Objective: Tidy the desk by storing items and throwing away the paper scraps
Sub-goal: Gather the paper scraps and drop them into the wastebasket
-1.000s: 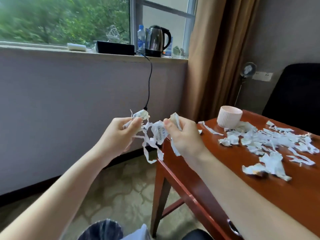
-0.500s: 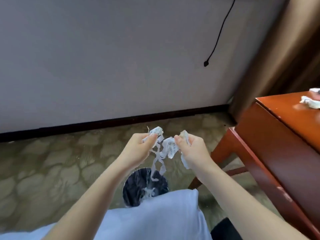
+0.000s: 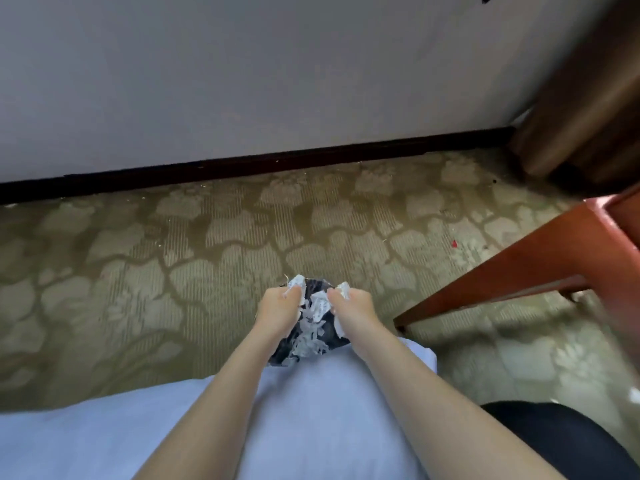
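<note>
My left hand [image 3: 278, 311] and my right hand [image 3: 351, 311] each grip a bunch of white paper scraps [image 3: 317, 308], and shredded strips hang between them. Both hands hover right over a dark-lined waste bin [image 3: 282, 353] on the floor. More scraps lie inside the bin beneath my hands. My arms and my pale blue shirt hide most of the bin's rim.
The red-brown wooden desk leg [image 3: 502, 271] slants in from the right, with the desk corner [image 3: 620, 216] above it. Patterned carpet [image 3: 173, 258] covers the floor up to a dark skirting board [image 3: 242, 168]. A brown curtain [image 3: 588, 98] hangs at top right.
My view has dropped from the desk top and window down to the floor. Both hands carried the scraps leftward off the desk and down over the bin.
</note>
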`<control>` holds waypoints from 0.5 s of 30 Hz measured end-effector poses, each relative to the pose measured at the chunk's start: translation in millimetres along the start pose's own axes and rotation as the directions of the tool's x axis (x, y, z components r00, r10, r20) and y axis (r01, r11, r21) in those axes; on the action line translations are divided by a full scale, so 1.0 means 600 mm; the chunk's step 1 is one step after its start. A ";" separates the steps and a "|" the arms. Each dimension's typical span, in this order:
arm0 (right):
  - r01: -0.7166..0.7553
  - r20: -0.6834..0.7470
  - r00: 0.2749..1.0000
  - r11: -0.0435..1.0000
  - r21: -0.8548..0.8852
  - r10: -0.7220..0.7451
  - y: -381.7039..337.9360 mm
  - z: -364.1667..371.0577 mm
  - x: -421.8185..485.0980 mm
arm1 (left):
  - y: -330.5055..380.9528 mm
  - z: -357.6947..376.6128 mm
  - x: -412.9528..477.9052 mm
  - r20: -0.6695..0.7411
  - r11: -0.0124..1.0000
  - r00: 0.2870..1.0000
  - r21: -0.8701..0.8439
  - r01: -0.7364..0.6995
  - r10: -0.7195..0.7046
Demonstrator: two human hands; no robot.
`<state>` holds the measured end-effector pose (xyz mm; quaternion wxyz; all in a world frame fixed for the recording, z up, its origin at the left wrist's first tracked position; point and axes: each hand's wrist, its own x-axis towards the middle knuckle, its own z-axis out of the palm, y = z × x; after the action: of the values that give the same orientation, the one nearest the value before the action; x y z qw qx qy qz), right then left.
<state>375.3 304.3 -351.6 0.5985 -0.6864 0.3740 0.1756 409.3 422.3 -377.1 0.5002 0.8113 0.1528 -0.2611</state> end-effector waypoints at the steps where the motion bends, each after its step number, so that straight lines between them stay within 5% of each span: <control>1: -0.044 -0.017 0.999 0.999 0.015 0.044 0.010 0.007 0.014 | -0.009 0.004 0.013 0.003 0.999 0.999 -0.007 0.040 -0.040; 9: -0.281 0.023 0.960 0.958 0.049 0.281 0.058 0.031 0.086 | -0.077 0.016 0.088 0.117 0.910 0.907 -0.054 0.412 -0.404; 15: -0.414 0.226 0.896 0.902 0.121 0.381 0.063 0.030 0.095 | -0.096 0.023 0.098 0.059 0.892 0.893 -0.058 0.449 -0.446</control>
<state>389.4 304.1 -421.1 0.6390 -0.5219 0.4590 0.3296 424.3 435.5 -458.3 0.4582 0.7302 0.3335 -0.3815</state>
